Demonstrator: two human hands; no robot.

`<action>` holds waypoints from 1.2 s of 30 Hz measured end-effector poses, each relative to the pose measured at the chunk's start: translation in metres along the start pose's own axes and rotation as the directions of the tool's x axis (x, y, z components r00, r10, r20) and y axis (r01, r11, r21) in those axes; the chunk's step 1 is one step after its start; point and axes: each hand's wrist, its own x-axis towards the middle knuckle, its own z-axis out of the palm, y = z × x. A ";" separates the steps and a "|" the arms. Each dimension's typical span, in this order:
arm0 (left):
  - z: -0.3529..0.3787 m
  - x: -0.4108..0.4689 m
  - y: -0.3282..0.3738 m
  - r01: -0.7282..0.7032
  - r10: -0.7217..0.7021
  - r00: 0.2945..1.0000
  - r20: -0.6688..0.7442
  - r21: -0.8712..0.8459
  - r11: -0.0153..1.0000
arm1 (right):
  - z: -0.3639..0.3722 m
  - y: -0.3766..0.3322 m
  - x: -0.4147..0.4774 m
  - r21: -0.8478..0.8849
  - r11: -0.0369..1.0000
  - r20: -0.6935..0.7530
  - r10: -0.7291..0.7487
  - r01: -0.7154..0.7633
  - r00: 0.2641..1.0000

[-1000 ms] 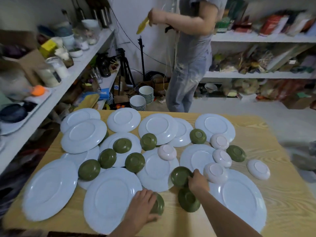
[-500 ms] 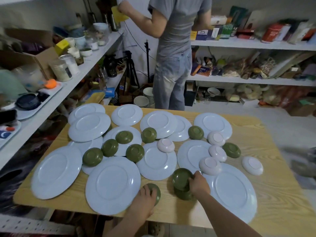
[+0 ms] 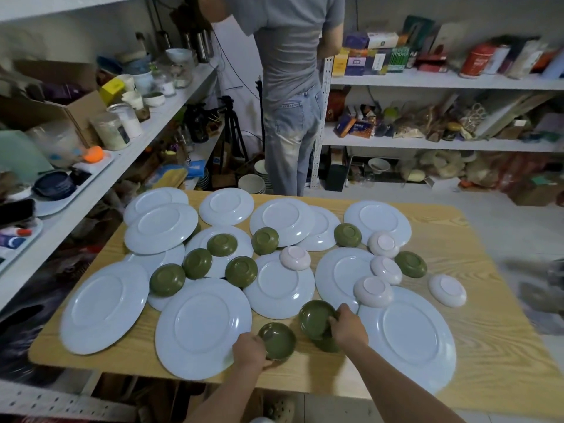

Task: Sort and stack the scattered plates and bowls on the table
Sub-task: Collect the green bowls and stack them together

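I use the big plate [image 3: 203, 328] at the front of the wooden table [image 3: 500, 355] as my landmark. Left of it lies another big plate [image 3: 103, 306], upside down like all the plates. Behind the landmark plate sit green bowls [image 3: 167, 279], upside down, some resting on smaller plates [image 3: 161, 228].

Just right of the landmark plate, my left hand [image 3: 248, 351] grips a green bowl [image 3: 277, 341] by its near edge. This bowl is open side up and tilted a bit. It touches the landmark plate's right rim.

Further right, my right hand [image 3: 348, 329] grasps a second green bowl [image 3: 317, 319], also open side up. It sits on top of another green bowl [image 3: 327, 344], which rests on the table.

Right of those is the biggest plate [image 3: 407, 337]. Behind it lie pale pink bowls [image 3: 373, 290], upside down.

Far behind the landmark plate, past the table, a person [image 3: 293, 87] stands with their back to me, near the shelves [image 3: 427, 80].
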 end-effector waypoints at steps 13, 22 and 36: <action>0.015 0.001 0.006 0.017 -0.006 0.975 0.223 -0.043 0.999 | 0.021 -0.015 -0.004 0.032 0.995 0.129 -0.097 0.094 0.987; 0.002 0.015 0.015 -0.124 0.117 0.987 0.112 0.050 0.991 | 0.023 -0.016 0.002 -0.052 0.990 0.141 -0.120 0.129 0.983; -0.044 0.062 0.068 -0.366 0.529 0.845 -0.076 0.640 0.676 | 0.005 0.039 0.014 -0.506 0.776 0.145 -0.354 0.377 0.924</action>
